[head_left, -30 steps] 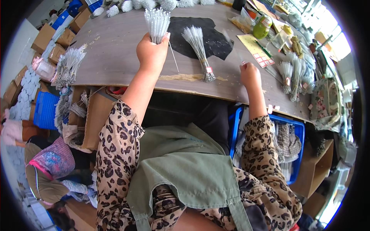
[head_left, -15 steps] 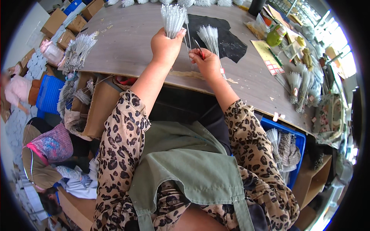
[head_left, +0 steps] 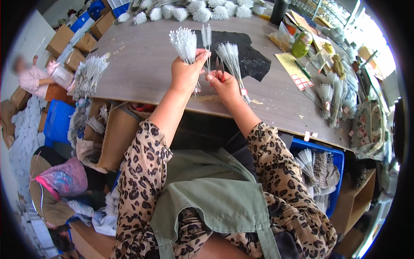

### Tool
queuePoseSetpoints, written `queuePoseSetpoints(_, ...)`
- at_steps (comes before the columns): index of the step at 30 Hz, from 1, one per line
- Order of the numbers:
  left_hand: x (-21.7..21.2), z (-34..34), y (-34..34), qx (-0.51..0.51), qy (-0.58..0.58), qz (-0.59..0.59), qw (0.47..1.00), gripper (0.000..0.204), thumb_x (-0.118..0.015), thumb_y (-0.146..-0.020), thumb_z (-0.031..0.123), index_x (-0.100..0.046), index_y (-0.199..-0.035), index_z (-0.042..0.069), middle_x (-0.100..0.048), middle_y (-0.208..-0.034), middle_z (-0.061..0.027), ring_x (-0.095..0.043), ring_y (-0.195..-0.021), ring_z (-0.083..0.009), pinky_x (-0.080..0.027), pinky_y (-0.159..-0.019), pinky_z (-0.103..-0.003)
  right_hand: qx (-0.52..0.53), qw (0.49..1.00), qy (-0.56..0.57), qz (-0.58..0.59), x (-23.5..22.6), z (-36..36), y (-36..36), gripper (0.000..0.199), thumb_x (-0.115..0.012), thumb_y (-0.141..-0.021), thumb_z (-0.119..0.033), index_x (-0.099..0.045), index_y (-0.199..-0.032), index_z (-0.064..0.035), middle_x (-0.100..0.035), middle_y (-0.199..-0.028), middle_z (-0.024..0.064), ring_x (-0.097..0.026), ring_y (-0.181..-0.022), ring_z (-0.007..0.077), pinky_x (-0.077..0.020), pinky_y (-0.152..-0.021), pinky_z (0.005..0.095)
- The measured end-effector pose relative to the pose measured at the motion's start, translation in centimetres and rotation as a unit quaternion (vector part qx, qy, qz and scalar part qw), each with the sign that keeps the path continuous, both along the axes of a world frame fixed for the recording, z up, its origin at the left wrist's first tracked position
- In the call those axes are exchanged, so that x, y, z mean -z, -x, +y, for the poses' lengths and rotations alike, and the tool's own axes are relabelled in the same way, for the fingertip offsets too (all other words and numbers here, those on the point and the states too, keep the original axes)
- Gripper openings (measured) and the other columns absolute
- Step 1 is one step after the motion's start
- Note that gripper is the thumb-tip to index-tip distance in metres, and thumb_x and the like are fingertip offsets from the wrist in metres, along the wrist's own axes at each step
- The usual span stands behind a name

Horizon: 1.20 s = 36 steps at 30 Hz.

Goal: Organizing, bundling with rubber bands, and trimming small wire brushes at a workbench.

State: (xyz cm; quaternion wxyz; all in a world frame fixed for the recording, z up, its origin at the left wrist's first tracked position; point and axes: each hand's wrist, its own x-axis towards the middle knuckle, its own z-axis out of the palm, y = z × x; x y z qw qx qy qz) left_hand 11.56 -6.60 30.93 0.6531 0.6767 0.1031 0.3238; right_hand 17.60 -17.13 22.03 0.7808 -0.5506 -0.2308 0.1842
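My left hand (head_left: 184, 75) is closed around a bundle of thin wire brushes (head_left: 184, 43) with white bristle tips pointing up. Beside that bundle, a couple of single wire brushes (head_left: 206, 36) stand upright between my two hands, their stems at my left fingertips and my right fingers. My right hand (head_left: 227, 90) is closed on small red-handled scissors (head_left: 220, 71), blades pointing away from me. Just right of it, another bundle of wire brushes (head_left: 230, 56) lies on the table, partly over a black sheet (head_left: 256, 56).
White bristle bundles (head_left: 202, 14) line the table's far edge. More brushes lie at the left (head_left: 90, 73) and right (head_left: 334, 97). A green bottle (head_left: 302, 44) stands near a yellow card (head_left: 293, 71). Below are a blue crate (head_left: 338, 172) and a cardboard box (head_left: 114, 134). Other people are at left.
The view has shifted, showing more of the table's far side. The single brushes now stand higher and more apart from the bundle. Both hands keep their holds.
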Motion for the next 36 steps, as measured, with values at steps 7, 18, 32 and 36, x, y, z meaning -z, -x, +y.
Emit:
queuePoseSetpoints(7, -0.8, -0.3, 0.0, 0.003, -0.005, 0.005, 1.0, 0.019, -0.068, -0.085, 0.015, -0.067, -0.095, -0.001, -0.069, -0.083, -0.0043, -0.057, -0.063, -0.0051, -0.044, -0.052, -0.02, -0.011, 0.999, 0.028, -0.019, 0.0, -0.1, 0.2, 0.005, -0.065, -0.086, -0.011, -0.063, -0.086, -0.0064, -0.06, -0.072, -0.005, -0.049, -0.061, 0.0024, -0.04, -0.055, 0.0178)
queuePoseSetpoints(18, -0.8, -0.6, -0.2, -0.016, 0.027, 0.014, 0.999, 0.021, -0.067, -0.084, 0.012, -0.065, -0.098, -0.003, -0.069, -0.087, -0.0079, -0.049, -0.054, -0.0058, -0.041, -0.05, -0.019, -0.011, 1.0, 0.02, 0.004, 0.0, -0.1, -0.2, 0.011, -0.071, -0.082, -0.013, -0.065, -0.086, -0.0051, -0.059, -0.067, -0.0022, -0.053, -0.058, 0.005, -0.0431, -0.053, 0.02)
queuePoseSetpoints(32, -0.2, -1.6, -0.2, -0.064, -0.098, -0.035, 0.993, 0.013, -0.071, -0.077, 0.009, -0.066, -0.086, 0.001, -0.065, -0.067, -0.0057, -0.059, -0.054, -0.0094, -0.046, -0.048, -0.026, 0.075, 0.996, 0.029, -0.033, 0.9, 0.0, -0.4, 0.01, -0.07, -0.082, -0.011, -0.064, -0.086, -0.0033, -0.06, -0.07, -0.0016, -0.053, -0.059, 0.0052, -0.0443, -0.055, 0.0202)
queuePoseSetpoints(36, -1.1, -1.1, 0.4, -0.105, -0.076, -0.001, 0.992, 0.016, -0.07, -0.08, 0.01, -0.067, -0.091, -0.001, -0.067, -0.076, -0.0054, -0.059, -0.059, -0.0083, -0.047, -0.05, -0.024, 0.034, 0.997, 0.038, -0.053, 0.0, 0.3, 0.5, 0.008, -0.068, -0.083, -0.009, -0.063, -0.085, -0.0034, -0.058, -0.069, -0.0024, -0.052, -0.057, 0.0053, -0.0429, -0.053, 0.0207)
